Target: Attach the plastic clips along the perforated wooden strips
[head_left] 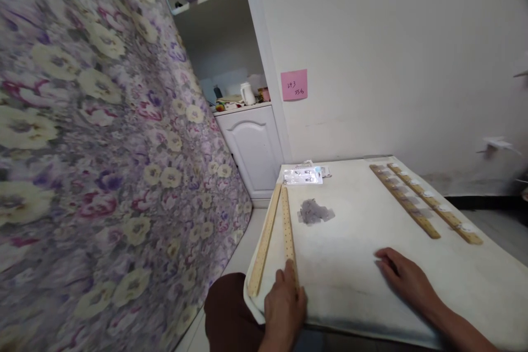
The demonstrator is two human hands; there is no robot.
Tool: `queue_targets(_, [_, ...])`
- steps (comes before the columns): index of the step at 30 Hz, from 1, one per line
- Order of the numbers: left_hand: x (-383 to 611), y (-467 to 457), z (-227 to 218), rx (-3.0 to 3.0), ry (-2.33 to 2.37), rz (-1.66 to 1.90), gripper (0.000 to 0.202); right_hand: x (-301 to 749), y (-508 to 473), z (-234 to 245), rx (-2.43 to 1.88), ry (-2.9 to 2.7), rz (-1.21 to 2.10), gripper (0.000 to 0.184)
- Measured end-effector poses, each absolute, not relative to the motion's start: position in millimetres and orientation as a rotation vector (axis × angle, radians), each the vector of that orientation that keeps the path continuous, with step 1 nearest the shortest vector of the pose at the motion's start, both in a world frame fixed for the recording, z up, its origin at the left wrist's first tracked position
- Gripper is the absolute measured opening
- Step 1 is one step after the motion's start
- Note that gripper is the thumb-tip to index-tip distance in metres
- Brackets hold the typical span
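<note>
The wooden strip (287, 225) lies on the left side of a white table (350, 275), pointing away from the person. The table's far end is by a plain pale wall (363, 55) with a pink note (294, 85) on it. On the left hangs a big flowery cloth (136, 176), and behind it is a white cupboard (253, 140) with a white jug (247, 94) on top. The strip is long, thin and light yellow, with little dark dots along it. A second strip (266, 245) lies just left of it. Near the far ends is a clear pack (302, 176), and a grey heap (314, 212) sits to the right. The left hand (284, 305) has its fingers closed around the strip's near end. The right hand (406, 278) is over the table, fingers loosely bent, a small gap by the thumb, holding nothing I can see.
</note>
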State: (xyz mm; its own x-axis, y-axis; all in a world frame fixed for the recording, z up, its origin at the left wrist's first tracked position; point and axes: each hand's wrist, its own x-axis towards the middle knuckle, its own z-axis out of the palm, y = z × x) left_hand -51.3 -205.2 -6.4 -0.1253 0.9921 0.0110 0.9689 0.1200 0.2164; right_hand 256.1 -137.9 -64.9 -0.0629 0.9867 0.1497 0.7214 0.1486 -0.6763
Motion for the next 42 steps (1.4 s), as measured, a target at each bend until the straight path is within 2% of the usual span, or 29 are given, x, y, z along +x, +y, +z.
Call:
queue_targets(4, [-24.4, -220.3, -9.8, 1.945, 1.979, 0.475, 0.063, 217.6, -148.6, -49.4, -1.390, -1.934, 0.788, 0.029])
queue_targets(7, [-22.6, -222.9, -9.0, 1.846, 1.841, 0.667, 0.057, 180.0, -157.8, -38.0, -1.292, -1.946, 0.872, 0.031])
queue_targets(9, [-29.5, -220.7, -9.5, 1.778, 1.763, 0.777, 0.052, 154.8, -162.4, -34.3, -1.309, -1.954, 0.859, 0.041])
queue_targets(13, [-47.9, -213.8, -22.1, 1.636, 1.731, 0.962, 0.048, 107.5, -165.7, -38.2, -1.374, -1.961, 0.706, 0.060])
queue_targets(17, [-58.9, -207.8, -42.1, 1.588, 1.775, 1.076, 0.049, 74.3, -162.6, -48.6, -1.437, -1.982, 0.449, 0.060])
queue_targets(22, [-63.4, -200.7, -51.0, 1.667, 1.776, 1.108, 0.047, 61.7, -157.0, -54.8, -1.530, -2.028, 0.386, 0.060])
queue_targets(33, [-68.0, -200.1, -44.7, 1.754, 1.699, 1.101, 0.043, 111.6, -183.7, -26.9, -1.492, -2.019, 0.444, 0.052])
queue_targets(36, [-68.1, -197.7, -37.6, 1.748, 1.691, 1.098, 0.043, 151.4, -200.5, -29.3, -1.423, -2.060, 0.520, 0.057])
queue_targets(42, [-72.5, -173.4, -33.4, 1.801, 1.729, 1.143, 0.044, 240.4, -215.1, -48.2, -1.434, -2.098, 0.569, 0.052])
